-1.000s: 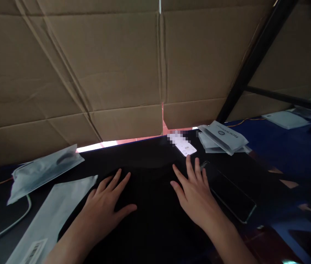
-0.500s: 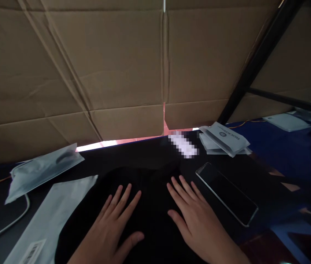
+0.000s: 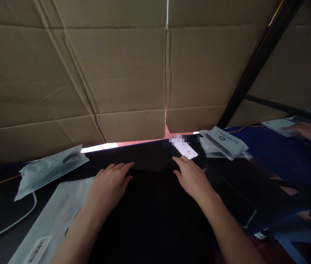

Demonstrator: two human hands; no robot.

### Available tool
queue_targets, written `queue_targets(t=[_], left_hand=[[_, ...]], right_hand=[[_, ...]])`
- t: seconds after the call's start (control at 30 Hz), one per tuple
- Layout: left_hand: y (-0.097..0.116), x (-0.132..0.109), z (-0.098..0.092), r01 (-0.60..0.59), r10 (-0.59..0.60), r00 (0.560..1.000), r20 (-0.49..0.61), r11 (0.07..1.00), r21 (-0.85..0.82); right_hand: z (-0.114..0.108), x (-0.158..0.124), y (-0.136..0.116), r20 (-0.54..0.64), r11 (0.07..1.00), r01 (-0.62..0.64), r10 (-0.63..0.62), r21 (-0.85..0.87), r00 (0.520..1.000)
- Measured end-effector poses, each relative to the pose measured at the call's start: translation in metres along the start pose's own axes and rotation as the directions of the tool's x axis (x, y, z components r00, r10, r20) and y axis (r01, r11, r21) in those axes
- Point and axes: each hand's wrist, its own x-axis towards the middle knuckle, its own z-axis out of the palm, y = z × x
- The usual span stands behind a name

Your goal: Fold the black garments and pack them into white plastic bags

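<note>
Black fabric [image 3: 152, 209] covers the middle of the black surface, and its folds and far edge are too dark to make out. My left hand [image 3: 113, 181] rests on its far left part, index finger and thumb apart, the other fingers bent. Opposite it, my right hand [image 3: 189, 176] has thumb and index finger spread, its other fingers partly hidden. Nothing can be seen in either hand. A phone with a lit screen [image 3: 187, 149] lies just beyond my right fingertips. Partly behind my right forearm is a dark phone [image 3: 236, 200].
Left are a clear-white pouch [image 3: 52, 168], a larger barcoded bag [image 3: 53, 209] and a white cable [image 3: 20, 222]. White packets [image 3: 224, 143] lie at the back right. Cardboard [image 3: 128, 69] stands behind, with a black bar [image 3: 256, 69]. Another person's hand [image 3: 306, 131] is far right.
Both my hands have moved forward over the black fabric, and their flat, spread fingers are now partly bent. My right forearm now covers part of the dark phone. Another person's hand has appeared far right.
</note>
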Motion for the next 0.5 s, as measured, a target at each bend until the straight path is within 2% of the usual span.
queue_targets(t=[0.2, 0.37, 0.5], left_hand=[[-0.006, -0.001, 0.003, 0.016, -0.016, 1.000, 0.010, 1.000, 0.023], [-0.004, 0.002, 0.004, -0.053, 0.053, 0.999, 0.006, 0.998, 0.027], [-0.002, -0.007, -0.013, -0.065, 0.069, 0.991, -0.116, 0.997, 0.037]], right_hand=[[-0.019, -0.017, 0.001, -0.026, 0.991, 0.025, -0.022, 0.134, 0.999], [-0.027, -0.036, 0.007, -0.037, 0.978, 0.070, -0.064, 0.199, 0.997], [-0.030, -0.049, 0.017, -0.056, 0.972, 0.114, -0.104, 0.207, 0.993]])
